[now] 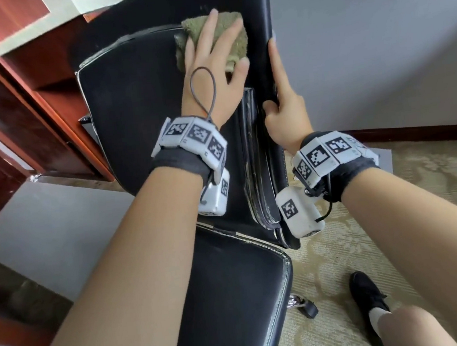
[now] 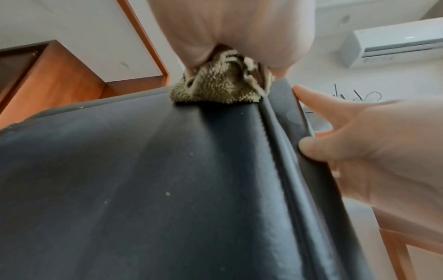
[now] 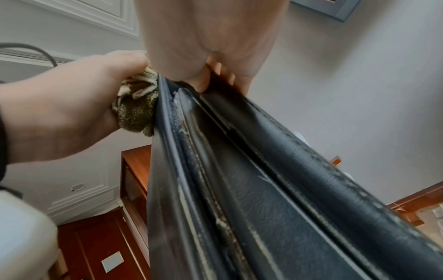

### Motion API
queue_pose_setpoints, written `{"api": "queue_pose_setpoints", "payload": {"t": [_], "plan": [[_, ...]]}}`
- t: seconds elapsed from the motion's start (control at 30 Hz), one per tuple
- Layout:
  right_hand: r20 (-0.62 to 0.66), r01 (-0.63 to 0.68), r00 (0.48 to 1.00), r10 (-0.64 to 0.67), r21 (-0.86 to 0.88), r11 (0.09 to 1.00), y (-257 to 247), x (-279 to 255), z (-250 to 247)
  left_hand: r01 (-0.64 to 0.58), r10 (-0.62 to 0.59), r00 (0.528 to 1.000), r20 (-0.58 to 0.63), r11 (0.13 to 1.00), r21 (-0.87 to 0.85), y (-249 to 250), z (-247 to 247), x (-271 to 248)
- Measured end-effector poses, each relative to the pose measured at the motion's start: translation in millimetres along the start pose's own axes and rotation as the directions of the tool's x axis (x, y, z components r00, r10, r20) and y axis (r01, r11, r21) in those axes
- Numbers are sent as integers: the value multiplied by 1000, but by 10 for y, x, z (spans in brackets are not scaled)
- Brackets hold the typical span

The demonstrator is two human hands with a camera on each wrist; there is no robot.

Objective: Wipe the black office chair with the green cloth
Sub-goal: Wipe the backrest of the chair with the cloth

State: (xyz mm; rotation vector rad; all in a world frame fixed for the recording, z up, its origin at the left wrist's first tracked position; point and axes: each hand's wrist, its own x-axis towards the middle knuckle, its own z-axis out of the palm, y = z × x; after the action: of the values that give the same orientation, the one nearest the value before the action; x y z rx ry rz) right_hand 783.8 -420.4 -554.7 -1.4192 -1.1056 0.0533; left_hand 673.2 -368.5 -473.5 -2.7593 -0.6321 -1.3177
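Observation:
The black office chair [image 1: 136, 98] stands in front of me, its padded backrest [image 2: 143, 180] facing the left hand. My left hand [image 1: 210, 54] lies flat on the bunched green cloth [image 1: 232, 37] and presses it against the upper right of the backrest, fingers straight. The green cloth [image 2: 215, 87] shows under that palm in the left wrist view, and the cloth [image 3: 136, 111] sits beside the chair's edge in the right wrist view. My right hand [image 1: 282, 106] grips the backrest's right edge [image 3: 239, 170], thumb in front, forefinger lying along the edge, other fingers hidden behind.
A reddish wooden desk [image 1: 54, 86] stands just left of the chair. The chair's seat [image 1: 233, 298] is below my forearms. A castor [image 1: 304, 306] and my black shoe [image 1: 369, 296] are on the patterned carpet [image 1: 418, 182] at the right. A grey wall [image 1: 377, 47] is behind.

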Motion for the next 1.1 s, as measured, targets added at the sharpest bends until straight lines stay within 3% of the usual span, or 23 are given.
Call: {"api": "queue_pose_setpoints", "payload": {"t": [0.17, 0.53, 0.97, 1.1], "plan": [[-1, 2, 1000, -2, 6, 1000, -22, -28, -27, 55, -57, 998, -25, 997, -48, 69, 34, -77], [-4, -13, 1000, 13, 2, 1000, -198, -136, -100, -45, 42, 998, 46, 996, 78, -127, 146, -558], [15, 10, 1000, -10, -49, 999, -168, -117, -56, 28, -34, 994, 103, 998, 52, -213, 283, -1182], [104, 16, 994, -26, 92, 996, -109, -132, -95, 36, -40, 994, 104, 999, 38, -225, 327, -1302]]}}
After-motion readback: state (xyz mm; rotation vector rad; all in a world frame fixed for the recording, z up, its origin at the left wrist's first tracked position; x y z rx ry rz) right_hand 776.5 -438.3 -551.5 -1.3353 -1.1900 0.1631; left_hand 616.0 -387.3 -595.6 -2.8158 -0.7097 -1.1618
